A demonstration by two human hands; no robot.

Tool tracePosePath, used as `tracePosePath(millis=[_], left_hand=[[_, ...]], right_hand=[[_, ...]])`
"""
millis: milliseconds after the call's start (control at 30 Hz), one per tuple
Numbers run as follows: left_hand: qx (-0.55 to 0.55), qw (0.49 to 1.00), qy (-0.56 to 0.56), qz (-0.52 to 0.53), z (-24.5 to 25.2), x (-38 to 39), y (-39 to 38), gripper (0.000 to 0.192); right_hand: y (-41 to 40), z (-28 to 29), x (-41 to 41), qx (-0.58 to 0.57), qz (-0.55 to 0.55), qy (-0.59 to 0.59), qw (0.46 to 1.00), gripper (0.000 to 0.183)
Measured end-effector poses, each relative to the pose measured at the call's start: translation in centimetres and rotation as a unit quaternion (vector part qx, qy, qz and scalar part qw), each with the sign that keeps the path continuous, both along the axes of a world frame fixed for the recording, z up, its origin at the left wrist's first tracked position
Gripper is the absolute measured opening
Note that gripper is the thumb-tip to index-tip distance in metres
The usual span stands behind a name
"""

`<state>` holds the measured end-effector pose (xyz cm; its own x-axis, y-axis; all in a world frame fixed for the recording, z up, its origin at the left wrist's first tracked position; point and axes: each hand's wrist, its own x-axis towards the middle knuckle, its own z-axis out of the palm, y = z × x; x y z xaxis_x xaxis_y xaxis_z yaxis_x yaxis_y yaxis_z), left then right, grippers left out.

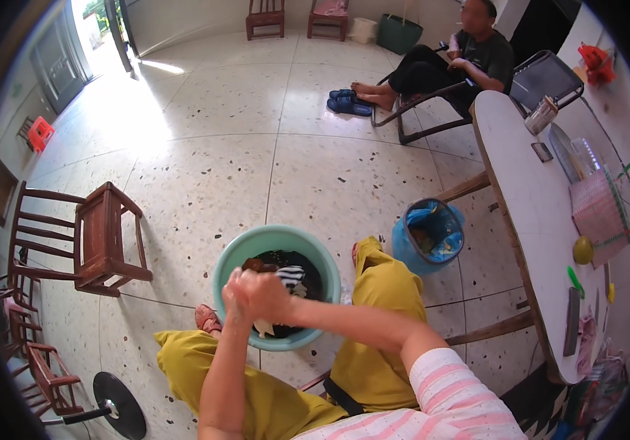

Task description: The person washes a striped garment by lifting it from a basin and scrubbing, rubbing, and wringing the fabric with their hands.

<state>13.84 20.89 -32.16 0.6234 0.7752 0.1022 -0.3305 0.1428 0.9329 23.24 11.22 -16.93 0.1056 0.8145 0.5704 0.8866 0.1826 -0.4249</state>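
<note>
A round green plastic basin (227, 247) stands on the floor between my feet. Dark cloth (306, 264), a black-and-white striped piece (291, 276) and some pale cloth (263, 329) lie in it. Above the basin my left hand (234, 294) and my right hand (272, 297) are pressed together, the fingers bunched. Whether anything is between them cannot be told. A brown item, partly hidden, shows just behind the hands.
A bin lined with a blue bag (427, 264) stands right of the basin, by a white-topped table (513, 181). To the left is a wooden chair (108, 236). A person (477, 55) sits in a folding chair at the back right, slippers (349, 104) in front.
</note>
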Motion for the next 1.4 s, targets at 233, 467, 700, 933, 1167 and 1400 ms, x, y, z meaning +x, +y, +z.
tracePosePath(millis=[233,467,700,933,1167,1400], left_hand=[[-0.345,0.927,0.139,0.049,10.8,6.0,-6.0,0.021],[-0.337,0.938,-0.065,-0.041,5.7,1.8,-0.8,0.020],[-0.367,0.929,0.031,-0.020,12.0,5.3,-6.5,0.030],[0.119,0.905,0.400,-0.076,15.0,3.3,-3.5,0.047],[0.264,0.915,0.288,-0.097,14.0,2.9,-2.6,0.040],[-0.054,0.980,0.171,-0.082,16.1,4.2,-1.3,0.026]], right_hand=[[1.6,-4.2,7.6,-0.086,-0.119,0.091,0.985,0.023],[-0.5,-1.3,1.1,0.012,-0.011,0.090,0.996,0.019],[1.2,-2.9,7.1,-0.036,-0.101,0.158,0.982,0.025],[1.1,-2.5,8.6,-0.083,-0.017,0.348,0.934,0.029],[0.3,-1.0,8.7,-0.142,0.131,0.465,0.864,0.019],[-1.0,-1.2,12.0,-0.229,0.181,0.435,0.852,0.036]])
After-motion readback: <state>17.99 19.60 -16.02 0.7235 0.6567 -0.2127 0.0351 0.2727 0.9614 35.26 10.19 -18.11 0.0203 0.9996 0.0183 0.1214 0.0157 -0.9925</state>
